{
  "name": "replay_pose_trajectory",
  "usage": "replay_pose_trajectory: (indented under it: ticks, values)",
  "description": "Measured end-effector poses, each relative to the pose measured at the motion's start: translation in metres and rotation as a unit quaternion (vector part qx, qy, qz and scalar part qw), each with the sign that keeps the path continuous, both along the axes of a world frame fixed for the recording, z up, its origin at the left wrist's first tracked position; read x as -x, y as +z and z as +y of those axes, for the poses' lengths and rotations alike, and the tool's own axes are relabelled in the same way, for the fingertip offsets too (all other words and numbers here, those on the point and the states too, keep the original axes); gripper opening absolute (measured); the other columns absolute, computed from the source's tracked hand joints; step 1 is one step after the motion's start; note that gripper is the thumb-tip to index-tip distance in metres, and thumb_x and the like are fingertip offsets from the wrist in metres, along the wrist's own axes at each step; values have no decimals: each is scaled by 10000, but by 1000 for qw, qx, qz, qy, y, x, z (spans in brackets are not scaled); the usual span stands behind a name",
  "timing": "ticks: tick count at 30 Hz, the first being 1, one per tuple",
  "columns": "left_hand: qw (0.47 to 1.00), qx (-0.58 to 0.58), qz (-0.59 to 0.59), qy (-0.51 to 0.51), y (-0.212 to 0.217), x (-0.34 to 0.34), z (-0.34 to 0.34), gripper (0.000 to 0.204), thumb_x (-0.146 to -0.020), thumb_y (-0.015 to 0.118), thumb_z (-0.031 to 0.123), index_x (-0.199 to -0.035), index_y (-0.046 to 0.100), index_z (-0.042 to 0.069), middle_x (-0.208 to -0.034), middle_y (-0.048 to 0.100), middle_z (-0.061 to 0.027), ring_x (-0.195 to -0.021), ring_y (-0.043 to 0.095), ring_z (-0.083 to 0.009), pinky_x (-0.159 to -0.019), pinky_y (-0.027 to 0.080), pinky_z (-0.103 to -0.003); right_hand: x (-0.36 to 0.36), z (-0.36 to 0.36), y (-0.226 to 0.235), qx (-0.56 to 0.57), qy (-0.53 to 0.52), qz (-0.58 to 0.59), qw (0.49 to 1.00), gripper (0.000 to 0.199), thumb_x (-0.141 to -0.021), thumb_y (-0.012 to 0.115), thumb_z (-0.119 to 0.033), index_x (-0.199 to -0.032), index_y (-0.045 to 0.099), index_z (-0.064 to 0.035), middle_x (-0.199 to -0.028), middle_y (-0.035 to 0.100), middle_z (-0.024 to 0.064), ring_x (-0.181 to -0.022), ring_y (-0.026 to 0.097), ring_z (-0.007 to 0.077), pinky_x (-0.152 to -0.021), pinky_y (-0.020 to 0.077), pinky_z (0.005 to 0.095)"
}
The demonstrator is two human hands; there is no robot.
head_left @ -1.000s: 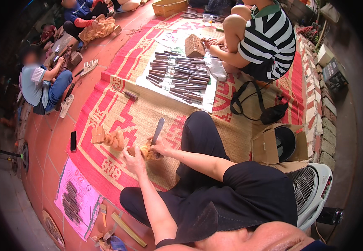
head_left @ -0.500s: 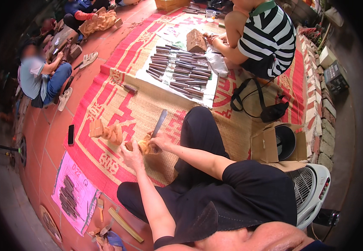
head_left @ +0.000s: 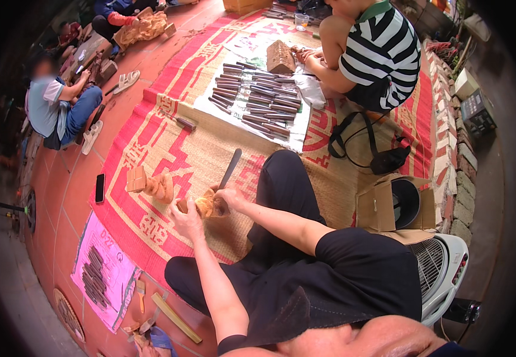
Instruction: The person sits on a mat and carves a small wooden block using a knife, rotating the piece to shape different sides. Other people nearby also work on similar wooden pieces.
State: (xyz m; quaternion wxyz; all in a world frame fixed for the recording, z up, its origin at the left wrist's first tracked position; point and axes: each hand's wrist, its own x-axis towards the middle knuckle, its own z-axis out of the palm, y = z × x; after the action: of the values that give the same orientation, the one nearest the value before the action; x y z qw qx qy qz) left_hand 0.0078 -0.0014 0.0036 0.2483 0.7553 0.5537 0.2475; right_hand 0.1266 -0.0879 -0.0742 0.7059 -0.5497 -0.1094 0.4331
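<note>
My left hand (head_left: pixel 188 221) is closed around one end of a small carved wooden piece (head_left: pixel 205 206), pale orange-brown, held above the mat in front of my crossed legs. My right hand (head_left: pixel 229 199) grips a long flat grey metal tool (head_left: pixel 230 167), file-like or knife-like, whose free length points up and away. That hand sits against the right side of the carving, and its fingers hide the tool's other end. Just beyond my left hand, a second wooden carving (head_left: pixel 151 184) with a square block base lies on the mat.
Many dark-handled tools (head_left: pixel 258 98) lie in rows on a white sheet ahead, beside a person in a striped shirt (head_left: pixel 380 50). A pink sheet with dark tools (head_left: pixel 96 278), a phone (head_left: pixel 100 188) and a brush (head_left: pixel 141 296) lie left. A cardboard box (head_left: pixel 377 205) and fan (head_left: pixel 442 268) stand right.
The metal tool has shifted slightly up and to the right with my right hand. The carving has turned a little between my hands. My left hand keeps its hold.
</note>
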Motion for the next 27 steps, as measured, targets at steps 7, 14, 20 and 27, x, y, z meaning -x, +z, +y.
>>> replay_pose_trajectory:
  ticks: [7, 14, 20, 27]
  values:
    - [1000, -7, -9, 3, -4, 1, 2, 447, -840, 635, 483, -1144, 552, 166, -1167, 574, -142, -988, 621, -379, -819, 481, -487, 6, 4, -13, 18, 12, -71, 997, 261, -685, 678, -56, -932, 696, 26, -841, 691, 47, -734, 615, 113, -702, 495, 264]
    - [999, -7, -33, -2, 1, 1, -3, 453, -846, 628, 491, -1151, 551, 165, -1156, 578, -144, -987, 620, -381, -821, 478, -487, -13, -1, -18, -26, -8, -12, 1000, 295, -699, 689, -87, -969, 693, 32, -840, 695, 72, -758, 626, 111, -731, 502, 263]
    - [1000, -18, -11, 7, -6, 3, 4, 466, -841, 632, 504, -1148, 556, 161, -1151, 578, -144, -989, 619, -380, -826, 476, -481, 4, 5, -7, 31, 28, -139, 989, 415, -684, 724, -99, -1074, 643, 17, -811, 695, 84, -720, 638, 129, -677, 518, 293]
    - [1000, -16, -20, -3, -3, 1, 1, 468, -840, 633, 507, -1145, 557, 160, -1139, 579, -149, -983, 621, -380, -819, 478, -483, -9, 1, -21, -24, -26, -42, 998, 255, -698, 691, -100, -925, 704, 14, -801, 698, 69, -704, 629, 120, -676, 509, 275]
